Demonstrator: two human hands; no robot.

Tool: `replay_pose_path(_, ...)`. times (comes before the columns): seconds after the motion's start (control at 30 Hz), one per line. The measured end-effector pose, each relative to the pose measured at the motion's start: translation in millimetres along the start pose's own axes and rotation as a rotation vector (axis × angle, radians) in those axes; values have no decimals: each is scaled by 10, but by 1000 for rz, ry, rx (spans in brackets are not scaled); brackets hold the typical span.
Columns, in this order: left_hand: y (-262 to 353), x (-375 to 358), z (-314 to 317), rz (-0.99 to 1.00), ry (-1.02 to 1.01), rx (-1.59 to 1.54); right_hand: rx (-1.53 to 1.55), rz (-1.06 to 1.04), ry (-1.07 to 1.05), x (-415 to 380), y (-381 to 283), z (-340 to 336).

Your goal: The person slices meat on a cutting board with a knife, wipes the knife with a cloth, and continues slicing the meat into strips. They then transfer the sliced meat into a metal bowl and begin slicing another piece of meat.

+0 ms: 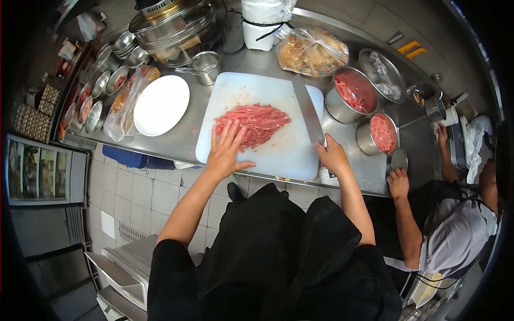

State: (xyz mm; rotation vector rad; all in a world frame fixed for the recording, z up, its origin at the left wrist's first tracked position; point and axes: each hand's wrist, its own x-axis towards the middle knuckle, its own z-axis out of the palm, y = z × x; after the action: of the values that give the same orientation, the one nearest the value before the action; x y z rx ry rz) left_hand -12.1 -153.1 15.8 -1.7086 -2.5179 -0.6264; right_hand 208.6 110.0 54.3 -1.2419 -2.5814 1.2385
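Observation:
A heap of raw meat strips [262, 122] lies on a white cutting board [289, 160]. Spread over the heap's left side, my left hand [226, 152] has its fingers apart, the tips touching the meat. My right hand [333, 158] is wrapped round the handle of a large knife [308, 107] at the board's right edge. The blade points away from me over the right part of the board, apart from the meat. Just right of the board stand a metal pot with meat strips [334, 106] and a second pot with minced-looking meat [365, 140].
A white plate [161, 106], a bagged food item [120, 115] and several metal bowls [100, 84] are on the left. Behind are a small pot [208, 75] and a filled plastic bag [313, 51]. A co-worker [455, 230] stands at the right, one hand near the counter edge.

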Motion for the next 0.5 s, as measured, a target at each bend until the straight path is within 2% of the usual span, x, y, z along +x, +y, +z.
replay_pose_path(0.1,-150,236,142,19,72,63,-32,45,-4,-27,-88,-21)
replay_pose_path(0.23,-340,451,206,40,52,147,4,68,19,1,-15,35)
replay_pose_path(0.27,-348,439,218,38,54,154,-6,18,56,46,85,87)
replay_pose_path(0.33,-266,440,137,57,55,156,-11,-18,111,90,172,144)
replay_pose_path(0.43,-71,495,53,11,28,-5,-97,-13,129,76,167,176)
replay_pose_path(0.5,-22,594,233,75,118,-3,-133,21,120,61,106,190)
